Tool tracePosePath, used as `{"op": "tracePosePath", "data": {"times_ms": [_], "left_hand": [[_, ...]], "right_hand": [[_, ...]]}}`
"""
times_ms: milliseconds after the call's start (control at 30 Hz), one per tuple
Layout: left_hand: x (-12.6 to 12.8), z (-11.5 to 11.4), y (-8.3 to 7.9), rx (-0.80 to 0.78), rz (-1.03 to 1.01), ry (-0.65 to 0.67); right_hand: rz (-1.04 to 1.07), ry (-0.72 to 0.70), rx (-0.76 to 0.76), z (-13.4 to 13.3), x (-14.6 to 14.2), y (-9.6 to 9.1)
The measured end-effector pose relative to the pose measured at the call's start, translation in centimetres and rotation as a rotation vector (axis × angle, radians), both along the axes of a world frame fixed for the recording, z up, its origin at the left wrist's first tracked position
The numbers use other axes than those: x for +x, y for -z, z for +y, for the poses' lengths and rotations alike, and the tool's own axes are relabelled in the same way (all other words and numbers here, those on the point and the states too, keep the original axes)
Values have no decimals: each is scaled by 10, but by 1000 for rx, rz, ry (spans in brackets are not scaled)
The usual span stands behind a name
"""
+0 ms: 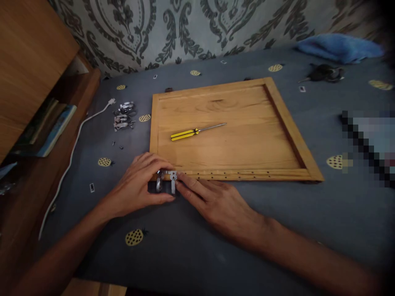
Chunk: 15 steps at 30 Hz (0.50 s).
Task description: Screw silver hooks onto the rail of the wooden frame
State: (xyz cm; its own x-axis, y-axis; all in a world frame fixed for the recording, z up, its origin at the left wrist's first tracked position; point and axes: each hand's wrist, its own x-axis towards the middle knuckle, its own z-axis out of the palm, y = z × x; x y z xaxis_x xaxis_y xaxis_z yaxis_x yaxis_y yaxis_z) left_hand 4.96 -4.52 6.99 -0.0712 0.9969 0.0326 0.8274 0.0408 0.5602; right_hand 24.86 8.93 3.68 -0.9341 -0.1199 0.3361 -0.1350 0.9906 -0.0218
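A shiny metal cabinet hinge (173, 177) sits at the near left corner of a wooden cabinet door (247, 144). My left hand (135, 185) curves round the hinge from the left, its fingers over the door's edge and its thumb below. From the right, the fingertips of my right hand (216, 201) meet the hinge's plate; the fingers are closed together. Several dark holes run along the door's near rail. On the recessed panel lies a screwdriver (185, 134) with a yellow and black handle, its shaft pointing right.
Several more hinges (124, 117) lie left of the door, with two small screws (113, 143) nearby. A white cable (80, 127) runs beside the wooden shelf (89, 88). At the far right are a blue cloth (339, 47) and a dark object (325, 73). A patterned wall stands behind.
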Motion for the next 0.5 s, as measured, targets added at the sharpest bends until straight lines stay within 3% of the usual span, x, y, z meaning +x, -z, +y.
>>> {"op": "tracePosePath", "data": {"times_ms": [500], "left_hand": [[1, 1, 5, 45, 41, 12]], "right_hand": [[-5, 2, 15, 0, 0, 2]]}}
